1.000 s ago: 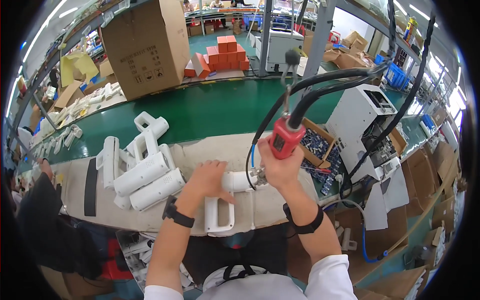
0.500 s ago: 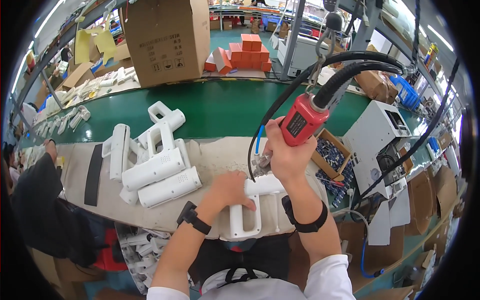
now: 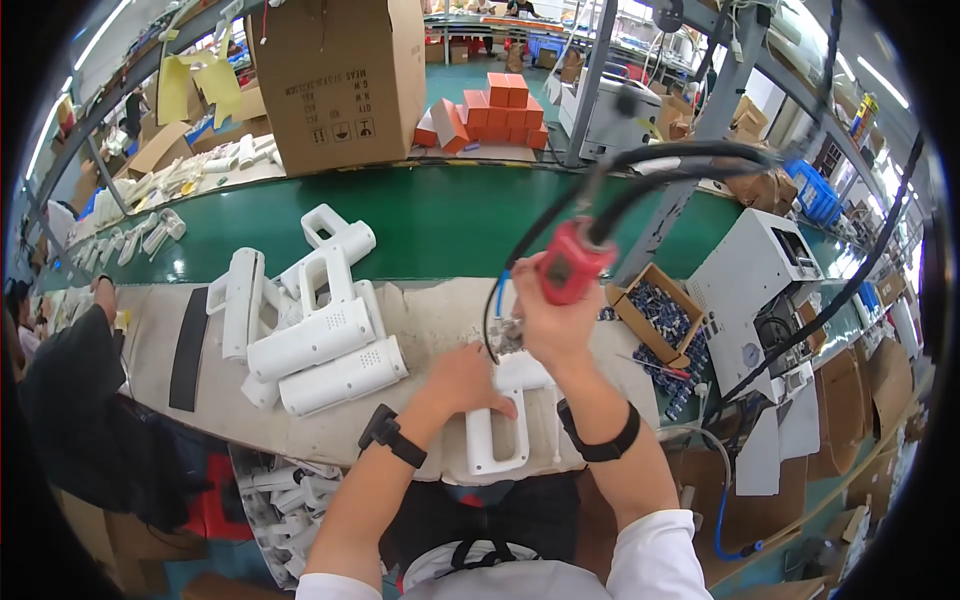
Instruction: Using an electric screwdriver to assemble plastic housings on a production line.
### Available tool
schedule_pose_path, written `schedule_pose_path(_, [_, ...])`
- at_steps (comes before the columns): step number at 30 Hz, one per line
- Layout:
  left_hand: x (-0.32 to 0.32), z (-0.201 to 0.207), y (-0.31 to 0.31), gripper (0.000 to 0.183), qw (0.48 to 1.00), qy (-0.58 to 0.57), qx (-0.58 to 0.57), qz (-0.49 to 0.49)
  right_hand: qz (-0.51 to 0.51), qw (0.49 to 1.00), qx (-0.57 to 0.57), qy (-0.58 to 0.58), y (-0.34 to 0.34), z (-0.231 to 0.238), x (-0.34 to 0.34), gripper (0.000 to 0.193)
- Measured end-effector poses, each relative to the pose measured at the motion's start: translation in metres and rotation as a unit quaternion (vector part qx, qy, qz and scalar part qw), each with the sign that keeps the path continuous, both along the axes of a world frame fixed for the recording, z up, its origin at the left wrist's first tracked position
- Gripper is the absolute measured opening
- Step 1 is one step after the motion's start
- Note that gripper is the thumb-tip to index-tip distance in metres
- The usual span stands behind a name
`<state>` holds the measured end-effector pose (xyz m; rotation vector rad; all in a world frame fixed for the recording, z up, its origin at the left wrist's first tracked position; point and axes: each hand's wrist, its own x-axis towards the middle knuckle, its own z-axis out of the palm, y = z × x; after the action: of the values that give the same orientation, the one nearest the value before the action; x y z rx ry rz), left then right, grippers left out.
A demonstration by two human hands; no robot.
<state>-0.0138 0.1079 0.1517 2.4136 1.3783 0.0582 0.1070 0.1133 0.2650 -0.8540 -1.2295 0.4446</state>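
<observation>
My right hand [image 3: 556,325] is wrapped around a red power screwdriver [image 3: 580,258], which hangs from above with thick black hoses and is smeared by motion. Its metal tip lies over the far end of a white plastic housing [image 3: 526,372] with a loop handle. Flat on the cardboard-covered bench, that housing is gripped by my left hand [image 3: 462,380], thumb over the inner edge of the loop. Left of my hands, several similar white housings [image 3: 312,338] are piled together. Whether the tip touches the housing cannot be made out.
A cardboard tray [image 3: 622,303] of small dark parts stands right of my hands, with loose ones beside it. Farther right is a white machine [image 3: 745,275]. Beyond the bench runs a green belt [image 3: 440,215]. Another person's dark sleeve [image 3: 75,390] reaches in at left.
My right hand and the screwdriver have shifted left and slightly toward me, the hoses swinging along. My left hand stays on the housing.
</observation>
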Motion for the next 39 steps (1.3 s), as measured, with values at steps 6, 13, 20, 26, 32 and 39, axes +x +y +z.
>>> schedule_pose_path(6, [0.004,0.007,0.013,0.089,0.995,-0.092,0.028,0.002,0.046,0.993,-0.041,0.100,-0.046,0.056,0.013,0.007])
schedule_pose_path(13, [0.005,-0.010,0.013,0.091,0.990,-0.126,0.064,-0.012,0.012,0.996,-0.076,0.048,-0.031,0.006,0.012,0.009])
schedule_pose_path(20, [0.006,-0.003,0.000,0.091,0.993,-0.071,0.085,0.037,0.039,0.995,-0.084,0.042,-0.032,0.007,0.011,0.010])
schedule_pose_path(26, [0.007,0.011,-0.010,0.080,0.958,-0.205,0.198,-0.015,0.050,0.988,-0.076,0.125,-0.055,0.046,0.022,0.009])
schedule_pose_path(32, [0.010,0.007,-0.024,0.038,0.938,-0.276,0.208,-0.033,0.075,0.988,-0.081,0.108,-0.058,0.054,0.019,0.007])
schedule_pose_path(39, [0.016,-0.002,-0.027,0.012,0.909,-0.383,0.165,-0.013,0.039,0.987,0.039,0.150,-0.056,0.029,0.036,0.030])
